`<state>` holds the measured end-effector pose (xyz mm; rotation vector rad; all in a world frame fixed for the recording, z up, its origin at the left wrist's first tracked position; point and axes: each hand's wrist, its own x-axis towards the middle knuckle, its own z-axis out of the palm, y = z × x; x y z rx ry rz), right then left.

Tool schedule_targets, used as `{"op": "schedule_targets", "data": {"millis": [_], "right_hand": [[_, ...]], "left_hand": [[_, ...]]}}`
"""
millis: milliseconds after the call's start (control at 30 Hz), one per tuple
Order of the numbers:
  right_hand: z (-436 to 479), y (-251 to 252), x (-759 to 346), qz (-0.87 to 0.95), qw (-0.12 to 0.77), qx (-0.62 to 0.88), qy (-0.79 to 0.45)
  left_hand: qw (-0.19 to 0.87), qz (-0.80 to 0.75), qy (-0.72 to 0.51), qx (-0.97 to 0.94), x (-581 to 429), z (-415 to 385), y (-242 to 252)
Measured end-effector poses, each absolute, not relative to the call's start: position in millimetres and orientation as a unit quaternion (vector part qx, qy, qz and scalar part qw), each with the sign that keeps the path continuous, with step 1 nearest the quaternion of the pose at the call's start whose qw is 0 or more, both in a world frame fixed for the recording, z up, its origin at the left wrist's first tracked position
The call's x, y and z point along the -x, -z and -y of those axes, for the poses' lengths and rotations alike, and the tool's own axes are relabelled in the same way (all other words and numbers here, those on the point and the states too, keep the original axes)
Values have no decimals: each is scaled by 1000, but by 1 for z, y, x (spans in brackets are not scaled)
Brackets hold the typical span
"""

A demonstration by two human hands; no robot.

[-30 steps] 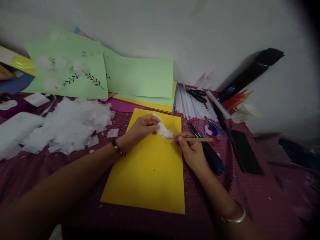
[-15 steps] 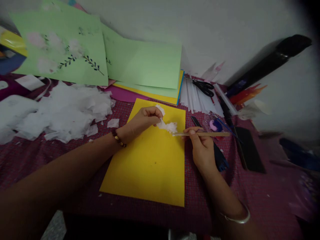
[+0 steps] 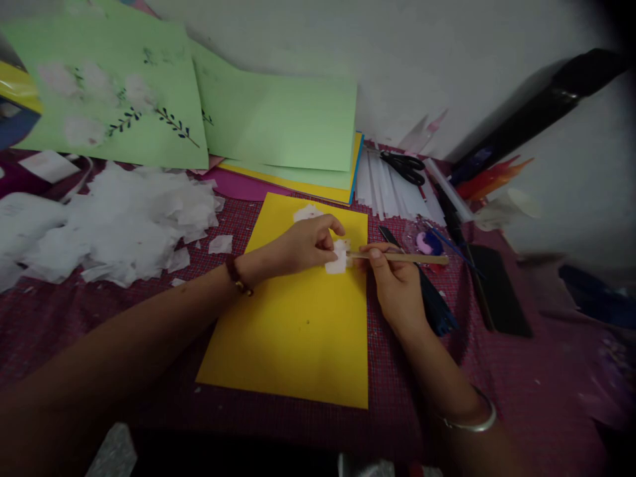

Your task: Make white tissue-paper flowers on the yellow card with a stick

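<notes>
White tissue point(image 3: 336, 265) being touched at its edge by the loosely parted left grip point(image 3: 305, 244), wooden stick point(image 3: 422, 258) being held in the right grip point(image 3: 397, 288), yellow sheet point(image 3: 293, 338) being seen beneath, cloth-covered counter point(image 3: 390, 371) being backed by grey wall point(image 3: 447, 73) beyond both.

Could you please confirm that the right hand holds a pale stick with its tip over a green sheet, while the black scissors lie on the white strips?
Not quite: in the head view, the sheet under the tip is yellow, not green. The right hand does hold the pale stick, and the black scissors do lie on the white strips.
</notes>
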<state>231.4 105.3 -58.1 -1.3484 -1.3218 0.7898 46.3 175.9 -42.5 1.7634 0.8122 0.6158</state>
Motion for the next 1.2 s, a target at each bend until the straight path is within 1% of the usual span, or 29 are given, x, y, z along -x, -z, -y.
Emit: {"op": "schedule_targets", "data": {"millis": [100, 200, 267, 433, 633, 700, 833, 933, 1067, 1133, 1200], "right_hand": [[-102, 56, -233, 527, 550, 566, -314], [-96, 53, -234, 517, 581, 560, -285], [-92, 51, -233, 538, 571, 559, -269], [-91, 48, -227, 607, 504, 564, -243], [-94, 52, -228, 655, 457, 566, -203], [-94, 53, -229, 667, 445, 566, -192], [-92, 55, -229, 684, 422, 571, -168], [-91, 57, -228, 696, 403, 574, -153], [-90, 61, -227, 690, 406, 578, -159], [-91, 63, -228, 675, 422, 577, -183], [-93, 64, -231, 641, 451, 583, -217]], "left_hand": [[419, -373, -268, -783, -53, -175, 50], [385, -380, -271, -796, -55, -176, 54], [374, -380, -276, -799, -55, -176, 55], [383, -371, -292, -794, -57, -175, 57], [375, -359, -281, -807, -60, -173, 57], [369, -372, -315, -792, -60, -173, 55], [335, -430, -423, -725, -55, -177, 52], [324, -450, -451, -699, -51, -181, 58], [342, -442, -459, -691, -46, -183, 56], [371, -425, -463, -684, -39, -185, 39], [396, -413, -451, -685, -23, -187, 10]]}}
